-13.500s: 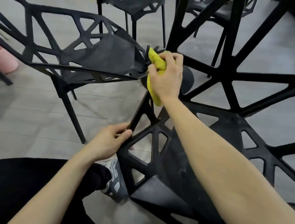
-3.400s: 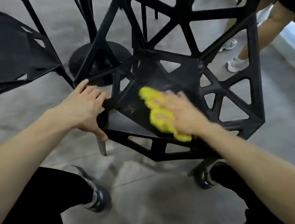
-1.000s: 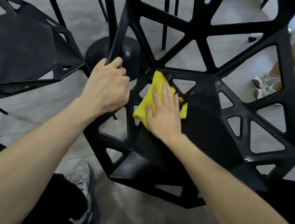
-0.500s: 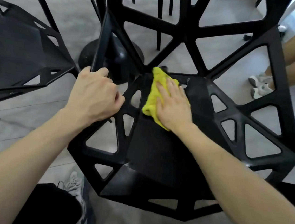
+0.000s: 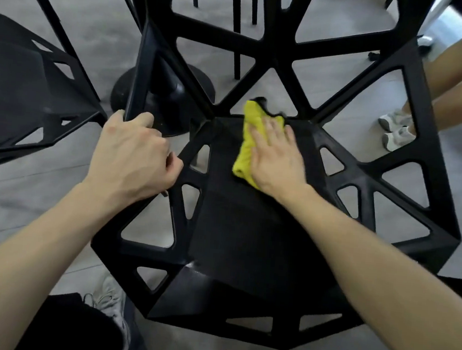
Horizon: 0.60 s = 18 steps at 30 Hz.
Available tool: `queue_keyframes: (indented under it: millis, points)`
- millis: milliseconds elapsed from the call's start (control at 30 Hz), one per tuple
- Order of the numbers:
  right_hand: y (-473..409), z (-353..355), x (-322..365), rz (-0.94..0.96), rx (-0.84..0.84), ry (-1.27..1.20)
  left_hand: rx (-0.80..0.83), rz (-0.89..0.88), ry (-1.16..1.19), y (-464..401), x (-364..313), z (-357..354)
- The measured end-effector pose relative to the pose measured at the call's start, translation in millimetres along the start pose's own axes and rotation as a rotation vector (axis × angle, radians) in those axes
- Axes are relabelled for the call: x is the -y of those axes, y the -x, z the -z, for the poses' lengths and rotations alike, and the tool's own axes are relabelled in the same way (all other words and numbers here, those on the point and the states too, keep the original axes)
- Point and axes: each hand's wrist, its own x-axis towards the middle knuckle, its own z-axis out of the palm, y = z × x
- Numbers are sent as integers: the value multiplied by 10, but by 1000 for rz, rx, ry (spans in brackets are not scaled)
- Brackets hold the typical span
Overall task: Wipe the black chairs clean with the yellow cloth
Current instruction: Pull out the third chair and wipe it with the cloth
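Observation:
A black chair (image 5: 240, 245) with triangular cut-outs fills the middle of the head view, its seat facing me. The yellow cloth (image 5: 248, 137) lies crumpled at the back of the seat, where it meets the backrest. My right hand (image 5: 277, 156) lies flat on the cloth with straight fingers and presses it against the seat. My left hand (image 5: 133, 155) grips the left edge strut of the chair frame, fingers curled round it.
A second black chair (image 5: 27, 95) stands at the left. A round black stand base (image 5: 164, 91) sits on the grey floor behind the chair. Another person's legs and white shoes (image 5: 395, 130) are at the right. My own shoe (image 5: 109, 303) is at the bottom.
My right hand has slid the cloth toward the back of the seat. My left hand keeps its grip on the left strut. The view has shifted slightly.

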Motion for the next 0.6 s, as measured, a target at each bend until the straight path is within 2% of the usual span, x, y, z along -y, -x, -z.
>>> queue_keyframes:
  millis: [100,167,233,267,333,400,467,600]
  points:
    - [172,156,-721,-120,-27,55,14,2,22,9,-1,22]
    - [127,102,-573,-240,-21,32,20,7,26,0,-19,32]
    - [187,57,-54,-268,-52,-23,22,11,26,-7,-40,51]
    - [294,97,289,-197,-69,-80,25,13,29,-11,-40,59]
    - [687,271,881,-12,54,-241,24,10,41,-6,-29,57]
    - [1062,472,1013,152,181,-323,5,-1,44,19,-14,36]
    - [1182,466,605,176,179,-245,-1,-20,48,32,-11,14]
    - [636,304,-626,-149,160,-11,24,-70,-15,53,-5,81]
